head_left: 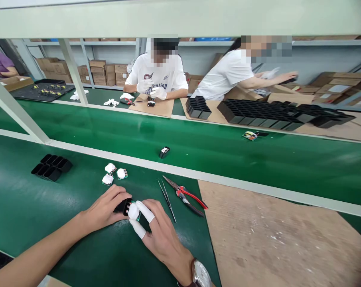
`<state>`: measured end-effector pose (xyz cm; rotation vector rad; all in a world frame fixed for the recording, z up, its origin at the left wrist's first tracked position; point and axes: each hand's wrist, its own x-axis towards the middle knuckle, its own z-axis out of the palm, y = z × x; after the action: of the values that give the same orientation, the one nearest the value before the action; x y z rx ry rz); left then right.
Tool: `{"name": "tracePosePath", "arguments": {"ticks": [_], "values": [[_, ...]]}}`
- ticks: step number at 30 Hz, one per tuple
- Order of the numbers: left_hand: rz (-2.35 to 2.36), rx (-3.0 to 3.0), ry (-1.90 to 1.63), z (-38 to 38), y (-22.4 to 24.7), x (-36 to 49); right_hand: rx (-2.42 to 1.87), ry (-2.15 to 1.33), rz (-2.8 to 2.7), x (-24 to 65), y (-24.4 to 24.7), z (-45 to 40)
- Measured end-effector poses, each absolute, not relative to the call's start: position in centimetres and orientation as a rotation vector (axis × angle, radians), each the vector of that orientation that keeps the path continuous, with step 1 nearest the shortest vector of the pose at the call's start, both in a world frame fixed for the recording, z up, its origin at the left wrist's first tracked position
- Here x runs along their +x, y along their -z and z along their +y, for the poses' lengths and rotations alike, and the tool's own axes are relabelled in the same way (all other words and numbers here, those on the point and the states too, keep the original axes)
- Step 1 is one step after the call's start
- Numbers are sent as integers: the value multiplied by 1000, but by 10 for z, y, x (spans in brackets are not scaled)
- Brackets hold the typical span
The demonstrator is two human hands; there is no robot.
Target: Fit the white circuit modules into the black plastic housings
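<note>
Hands (160, 235) grip a black case (122, 207) and white-topped board (134, 211) above green bench (87, 255)

The faces of two people in white shirts (160, 79) (225, 75) at the top are obscured by pixelation. At the upper left, a purple-sleeved person (0, 61) is cut off by the edge; at the bottom, the wristwatch (201, 274) is cropped.

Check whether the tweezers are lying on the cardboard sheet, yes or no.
No, the tweezers lie on the green bench top, between the right hand and the pliers.
</note>
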<state>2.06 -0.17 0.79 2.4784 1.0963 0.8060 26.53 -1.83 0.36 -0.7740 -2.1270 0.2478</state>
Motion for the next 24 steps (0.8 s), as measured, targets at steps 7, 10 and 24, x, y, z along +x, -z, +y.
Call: {"name": "tracePosePath", "arguments": {"ticks": [7,10,24], "values": [[1076,2558,-761,-2,-10,23,-796,-217,-2156,265,-8,-19],[1070,2576,-734,-3,-10,23,-806,-192,-2178,266,-10,-20],[967,2229,-759,-4,-6,28,-722,-266,-2143,268,-5,-17]]}}
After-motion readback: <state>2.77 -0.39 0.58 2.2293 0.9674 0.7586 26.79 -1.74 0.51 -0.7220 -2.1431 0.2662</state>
